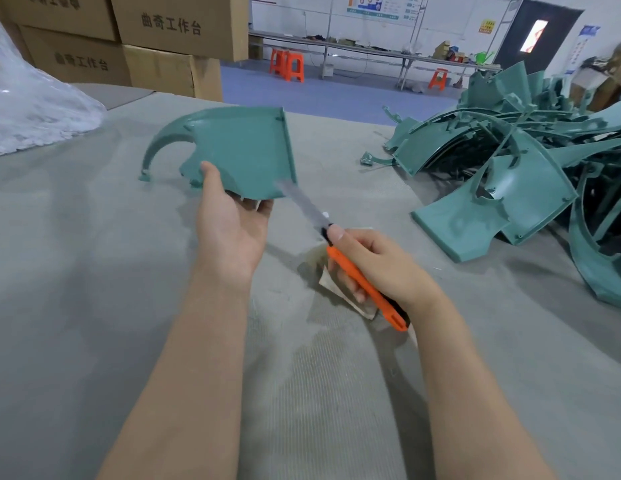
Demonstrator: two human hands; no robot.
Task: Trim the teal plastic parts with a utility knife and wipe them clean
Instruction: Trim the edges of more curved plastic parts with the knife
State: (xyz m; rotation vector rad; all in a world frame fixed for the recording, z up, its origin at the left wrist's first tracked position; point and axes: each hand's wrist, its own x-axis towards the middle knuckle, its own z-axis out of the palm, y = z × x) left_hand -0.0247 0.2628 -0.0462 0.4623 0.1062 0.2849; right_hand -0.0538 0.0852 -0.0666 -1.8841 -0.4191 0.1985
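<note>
My left hand (231,223) holds a teal plastic part (239,150) upright above the grey table, thumb on its front face and fingers behind its lower edge. The part has a flat panel and a curved arm reaching left. My right hand (371,265) grips an orange utility knife (366,289) together with a beige cloth (340,289) tucked under the fingers. The knife's long blade (304,206) points up-left and its tip meets the part's lower right corner.
A big heap of teal parts (531,168) covers the table's right side. A clear plastic bag (32,109) lies at far left, with stacked cardboard boxes (129,39) behind it. Orange stools (288,64) and a long bench stand in the background.
</note>
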